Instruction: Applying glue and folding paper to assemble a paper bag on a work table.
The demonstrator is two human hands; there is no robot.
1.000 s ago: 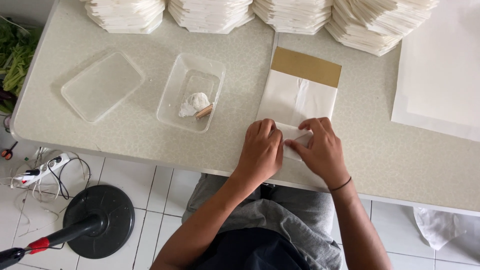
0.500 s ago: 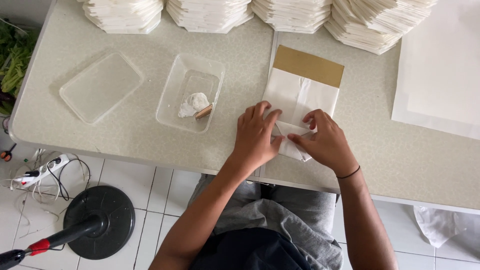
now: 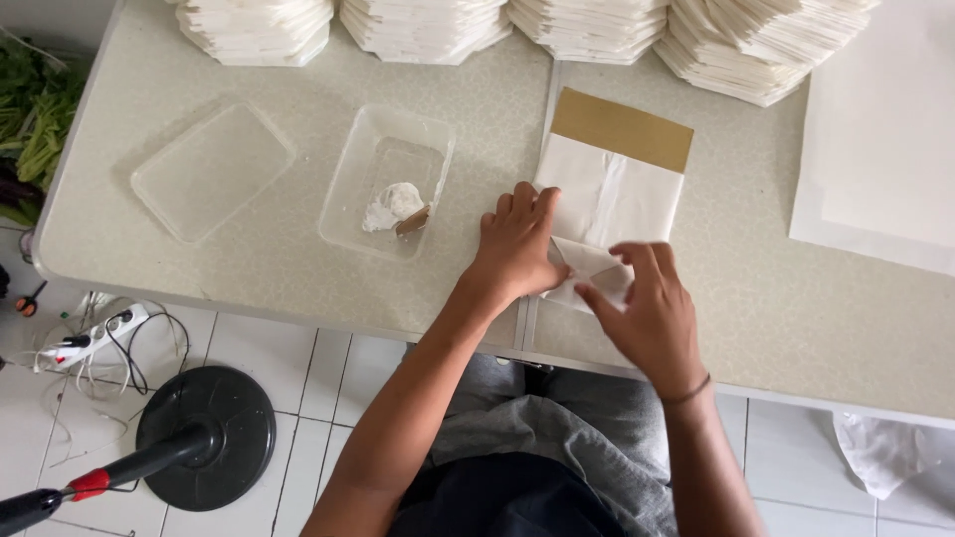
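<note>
1. A person seated at a pale speckled table (image 3: 249,259), seen from above, works on a white paper bag (image 3: 617,204) that lies flat on the tabletop just in front of them.
2. The bag has a brown band (image 3: 622,129) across its far end; its near end is folded into angled flaps.
3. The left hand (image 3: 517,249) lies flat on the bag's near left corner — fingers stretched out and close together, pressing the paper down.
4. The right hand (image 3: 647,313) is at the near right of the fold; its thumb and fingertips are curled and pinch a folded flap of the paper. A thin dark band circles that wrist.
5. Left of the bag stands a clear plastic tub (image 3: 388,179) holding a lump of white paste (image 3: 391,204) and a small brown stick (image 3: 413,221). Farther left lies the clear lid (image 3: 212,169), flat on the table.
6. Along the table's far edge sit stacks of folded white paper (image 3: 428,25). Large white sheets (image 3: 880,139) lie at the right.
7. On the tiled floor below — a round black fan base (image 3: 206,438) and a white power strip (image 3: 95,333) with cords.
</note>
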